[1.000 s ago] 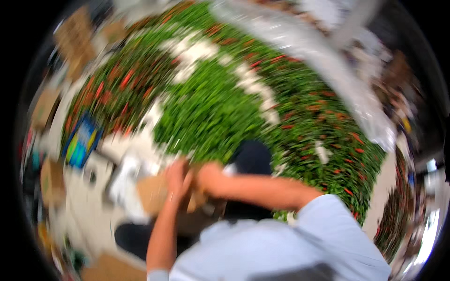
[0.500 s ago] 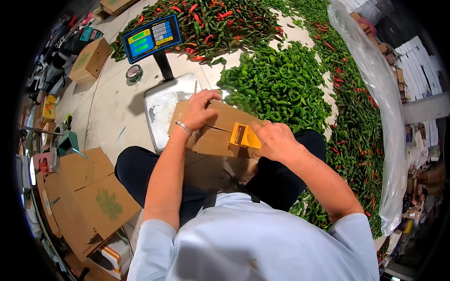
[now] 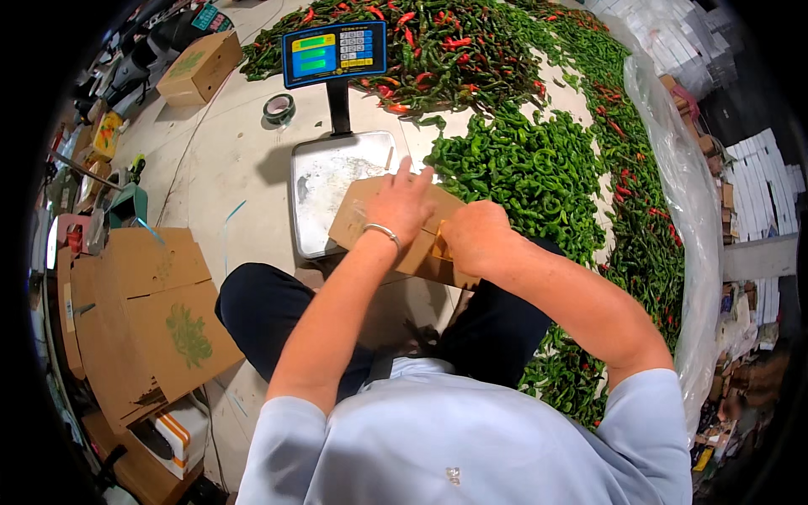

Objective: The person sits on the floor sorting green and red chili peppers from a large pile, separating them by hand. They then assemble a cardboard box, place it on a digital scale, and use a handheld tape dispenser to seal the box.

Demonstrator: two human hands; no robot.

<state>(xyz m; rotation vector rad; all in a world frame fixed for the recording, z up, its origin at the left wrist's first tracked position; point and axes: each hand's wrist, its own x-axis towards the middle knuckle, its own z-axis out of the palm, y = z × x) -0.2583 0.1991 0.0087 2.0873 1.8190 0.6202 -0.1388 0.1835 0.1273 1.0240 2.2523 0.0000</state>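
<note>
My left hand (image 3: 404, 202), with a metal bracelet at the wrist, rests on a brown cardboard box (image 3: 362, 212), fingers stretched and somewhat apart. My right hand (image 3: 478, 234) is closed on a yellow tape dispenser (image 3: 439, 246) against the box, hiding much of it. Just behind the box stands a scale with a metal platform (image 3: 324, 185) and a blue-framed display (image 3: 334, 53) on a black post. Green chilies (image 3: 522, 172) lie beyond my right hand.
Flattened cardboard (image 3: 143, 311) lies at left, near a white carton (image 3: 181, 438). A tape roll (image 3: 279, 108) and a closed box (image 3: 199, 67) sit farther back. Mixed red and green chilies (image 3: 421, 50) form a pile. Clear plastic sheeting (image 3: 682, 210) runs along the right.
The view has steadied from the first frame's blur and shifted since the second. My right hand has rotated over the tape dispenser, which is now mostly hidden; my left hand stays on the box.
</note>
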